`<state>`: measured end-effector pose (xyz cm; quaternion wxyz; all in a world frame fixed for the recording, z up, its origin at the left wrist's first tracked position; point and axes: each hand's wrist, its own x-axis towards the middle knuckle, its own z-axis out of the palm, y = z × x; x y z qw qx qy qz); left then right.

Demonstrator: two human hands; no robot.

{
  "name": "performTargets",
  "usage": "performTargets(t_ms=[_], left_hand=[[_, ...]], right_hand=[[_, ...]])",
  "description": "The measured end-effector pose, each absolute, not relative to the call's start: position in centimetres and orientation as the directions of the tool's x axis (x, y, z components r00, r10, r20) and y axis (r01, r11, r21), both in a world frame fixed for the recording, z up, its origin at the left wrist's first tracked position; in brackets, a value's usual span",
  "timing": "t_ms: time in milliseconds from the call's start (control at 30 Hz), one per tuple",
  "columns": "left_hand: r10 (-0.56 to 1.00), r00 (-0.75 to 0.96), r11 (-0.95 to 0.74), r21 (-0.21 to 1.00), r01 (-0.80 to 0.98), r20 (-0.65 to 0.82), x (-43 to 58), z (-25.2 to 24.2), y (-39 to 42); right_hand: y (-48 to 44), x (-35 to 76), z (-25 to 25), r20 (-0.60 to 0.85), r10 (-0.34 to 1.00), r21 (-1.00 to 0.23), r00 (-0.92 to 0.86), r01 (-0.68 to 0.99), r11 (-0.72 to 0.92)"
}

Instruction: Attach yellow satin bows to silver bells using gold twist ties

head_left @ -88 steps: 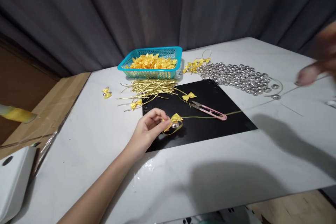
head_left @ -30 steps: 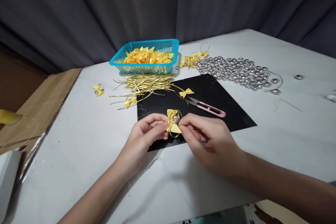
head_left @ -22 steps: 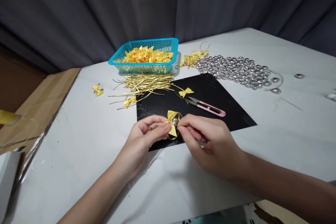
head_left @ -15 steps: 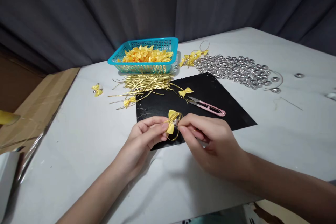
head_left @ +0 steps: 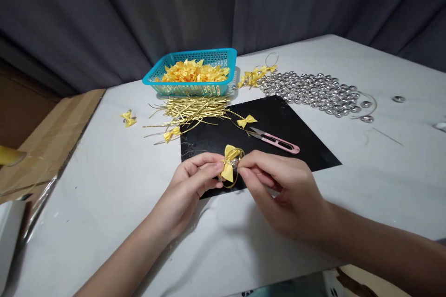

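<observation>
Fingertips [head_left: 219, 166] together, pinched a yellow bow [head_left: 228, 171] with silver bead [head_left: 234, 162] in the left hand [head_left: 190, 183], above the nearest edge of the black mat [head_left: 272, 118]; closed the right hand [head_left: 287, 183] tightly on gold cord [head_left: 230, 187] looped about the bow. Saw pink snips [head_left: 278, 139] on the mat, blue basket [head_left: 212, 84] beyond it.

I count two hands, my left hand [head_left: 190, 183] and my right hand [head_left: 284, 183], and one yellow ribbon bow [head_left: 228, 171] at my fingertips. I see three other single bows [head_left: 246, 121], one bow clump [head_left: 256, 77], one turquoise basket [head_left: 188, 84], one black mat [head_left: 216, 138], one pair of thread snips [head_left: 283, 141]; gold cords [head_left: 197, 107] and silver beads [head_left: 310, 92] beyond my counting.
</observation>
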<state>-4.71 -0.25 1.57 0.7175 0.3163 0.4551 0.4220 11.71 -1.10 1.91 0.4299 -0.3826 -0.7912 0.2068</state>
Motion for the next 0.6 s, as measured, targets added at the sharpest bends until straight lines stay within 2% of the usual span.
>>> performTargets(t_ms=[600], left_hand=[[0.897,0.225,0.438,0.83,-0.345,-0.38,-4.36,1.3,-0.23]], right_hand=[[-1.02,11.78,1.92,0.52,0.765,-0.623,-0.379,0.444,0.644]])
